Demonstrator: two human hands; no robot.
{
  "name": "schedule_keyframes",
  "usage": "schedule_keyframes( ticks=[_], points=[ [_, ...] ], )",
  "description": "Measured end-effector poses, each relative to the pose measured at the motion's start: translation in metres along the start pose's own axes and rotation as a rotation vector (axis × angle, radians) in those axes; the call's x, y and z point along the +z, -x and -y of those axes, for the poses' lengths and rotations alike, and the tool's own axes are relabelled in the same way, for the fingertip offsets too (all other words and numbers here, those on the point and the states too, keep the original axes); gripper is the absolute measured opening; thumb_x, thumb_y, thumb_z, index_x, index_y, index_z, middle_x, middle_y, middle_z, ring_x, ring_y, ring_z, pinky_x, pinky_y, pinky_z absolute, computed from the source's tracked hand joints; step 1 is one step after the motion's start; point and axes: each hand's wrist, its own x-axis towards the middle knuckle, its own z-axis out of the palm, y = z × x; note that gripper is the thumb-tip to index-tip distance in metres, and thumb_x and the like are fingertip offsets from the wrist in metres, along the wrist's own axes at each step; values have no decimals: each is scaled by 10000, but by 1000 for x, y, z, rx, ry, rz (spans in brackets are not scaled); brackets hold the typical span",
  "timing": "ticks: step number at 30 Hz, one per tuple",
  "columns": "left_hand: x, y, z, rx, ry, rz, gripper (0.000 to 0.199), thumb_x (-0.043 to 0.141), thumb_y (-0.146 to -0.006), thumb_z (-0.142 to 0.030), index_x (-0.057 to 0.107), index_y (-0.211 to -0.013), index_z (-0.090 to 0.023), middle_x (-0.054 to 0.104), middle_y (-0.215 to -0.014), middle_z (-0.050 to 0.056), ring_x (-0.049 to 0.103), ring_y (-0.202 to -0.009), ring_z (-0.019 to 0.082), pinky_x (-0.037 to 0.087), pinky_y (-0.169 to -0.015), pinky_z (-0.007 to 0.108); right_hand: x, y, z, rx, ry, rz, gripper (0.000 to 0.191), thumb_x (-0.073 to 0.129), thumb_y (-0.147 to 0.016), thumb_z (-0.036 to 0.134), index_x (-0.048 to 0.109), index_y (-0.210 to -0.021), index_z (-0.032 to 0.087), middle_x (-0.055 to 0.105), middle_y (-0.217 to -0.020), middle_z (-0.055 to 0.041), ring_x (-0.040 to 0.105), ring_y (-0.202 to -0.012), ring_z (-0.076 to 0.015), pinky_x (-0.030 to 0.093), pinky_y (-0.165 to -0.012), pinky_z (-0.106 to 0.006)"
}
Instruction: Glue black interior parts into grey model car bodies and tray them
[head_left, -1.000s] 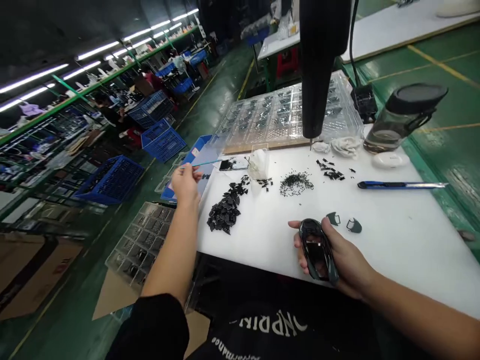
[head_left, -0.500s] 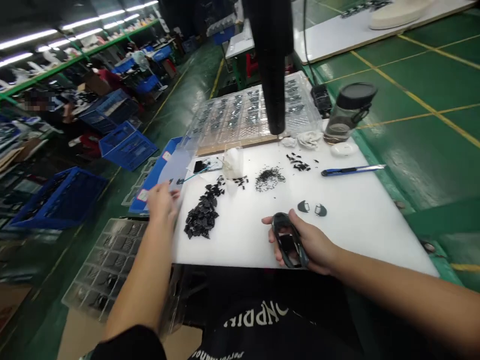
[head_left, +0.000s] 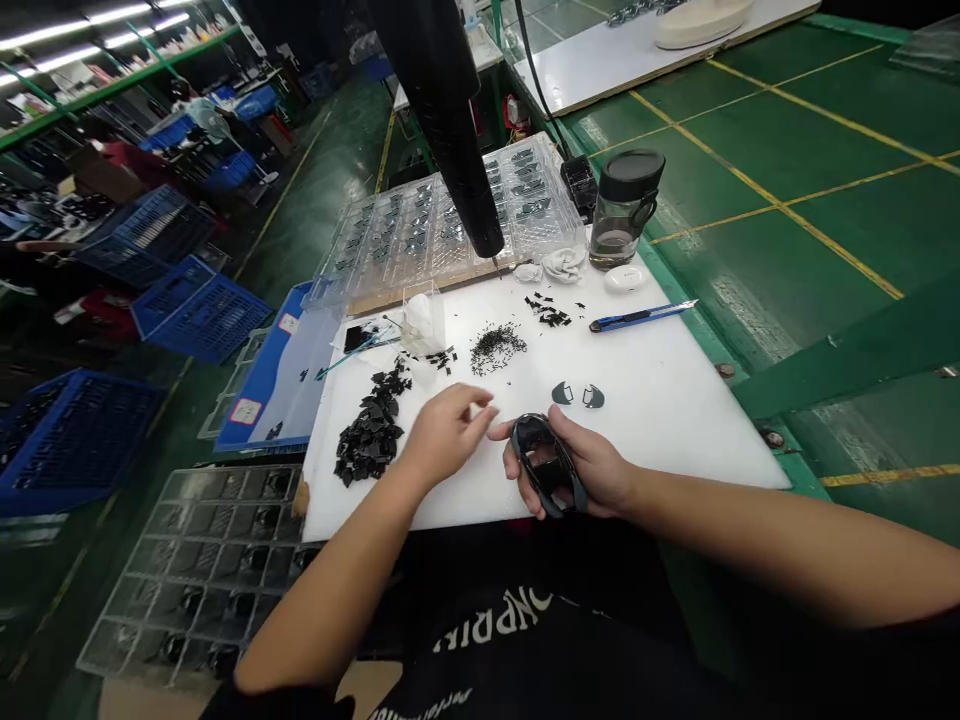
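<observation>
My right hand (head_left: 577, 465) is wrapped round a glossy dark oval frame (head_left: 547, 465) with an opening in its middle, held above the front edge of the white board (head_left: 690, 410). Just left of it is my left hand (head_left: 450, 430), thumb and index tips drawn close together; anything between them is too small to make out. Two small dark curved pieces, a left one (head_left: 562, 393) and a right one (head_left: 594, 397), lie beyond my right hand. A heap of black pieces (head_left: 367, 440) and a pile of tiny black parts (head_left: 499, 347) rest on the board.
A black electric screwdriver (head_left: 469, 190) hangs over the board's back. Behind are a clear compartment tray (head_left: 450, 215) and a lidded bottle (head_left: 619, 225). A blue knife (head_left: 641, 317) lies right. A blue bin (head_left: 259, 385) and another compartment tray (head_left: 202, 560) are left.
My left hand has moved right, from beside the blue bin to near the dark frame. My right hand still holds the frame. The camera view has shifted.
</observation>
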Motion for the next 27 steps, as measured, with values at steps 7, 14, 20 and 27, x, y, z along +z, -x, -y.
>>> schedule_keyframes(
  ticks=[7, 14, 20, 27],
  points=[
    [52, -62, -29, 148, -57, 219, 366, 702, -832, -397, 667, -1152, -224, 606, -1054, 48, 597, -925, 202, 488, -784, 332, -5, 0, 0, -58, 26, 52, 634, 293, -999, 632, 600, -1247, 136, 644, -913, -87, 647, -580, -167, 531, -499, -280],
    [49, -58, -31, 14, 272, 166, 53, 690, -820, -260, 676, -821, -209, 668, -860, -2, 596, -774, 148, 480, -739, 297, -5, 0, 0, -21, -1, 35, 626, 277, -1005, 628, 609, -1233, 149, 637, -916, -77, 648, -584, -162, 533, -511, -277],
    [15, -30, -4, -71, 474, -86, 127, 671, -849, -308, 652, -898, -193, 680, -829, 9, 615, -775, 134, 498, -735, 274, -2, -3, 1, 102, -38, -67, 607, 237, -1019, 609, 608, -1217, 171, 637, -892, -59, 658, -591, -173, 539, -514, -286],
    [-27, -9, -12, -79, 671, 116, 185, 677, -860, -296, 731, -992, -177, 720, -834, 42, 668, -759, 135, 546, -703, 256, 3, -8, 4, 203, -16, -286, 590, 295, -999, 635, 637, -1136, 174, 670, -862, -64, 673, -621, -196, 559, -585, -315]
  ],
)
